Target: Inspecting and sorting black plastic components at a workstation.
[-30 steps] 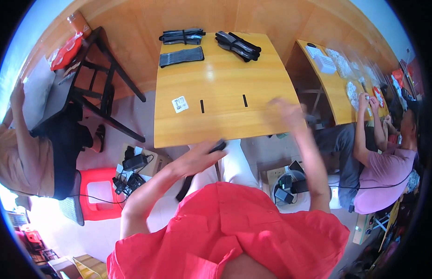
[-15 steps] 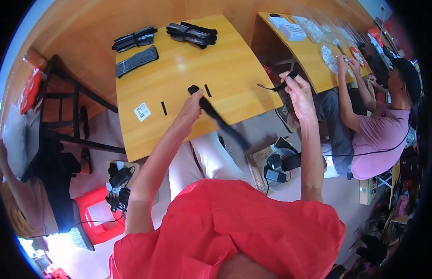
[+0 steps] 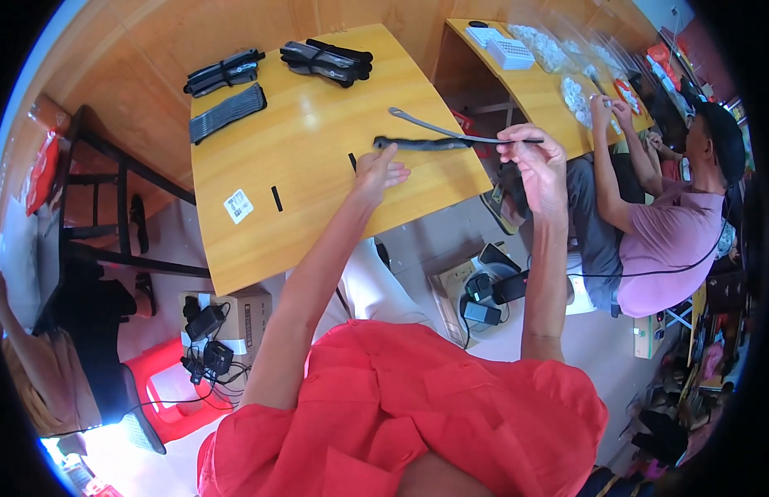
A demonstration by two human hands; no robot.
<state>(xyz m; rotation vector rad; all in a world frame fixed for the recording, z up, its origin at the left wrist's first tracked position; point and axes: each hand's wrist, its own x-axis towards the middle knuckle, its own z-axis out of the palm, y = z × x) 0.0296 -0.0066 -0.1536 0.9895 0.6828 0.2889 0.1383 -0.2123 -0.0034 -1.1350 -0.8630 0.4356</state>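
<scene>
Between the hands (image 3: 379, 172) (image 3: 540, 170) stretch two straps (image 3: 447, 130) (image 3: 424, 146).

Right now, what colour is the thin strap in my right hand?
The strap looks mostly grey, best seen in head view.

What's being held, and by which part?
Right hand: thin grey strap, pinched in the fingers near its dark end. Left hand: open, nothing held.
</scene>
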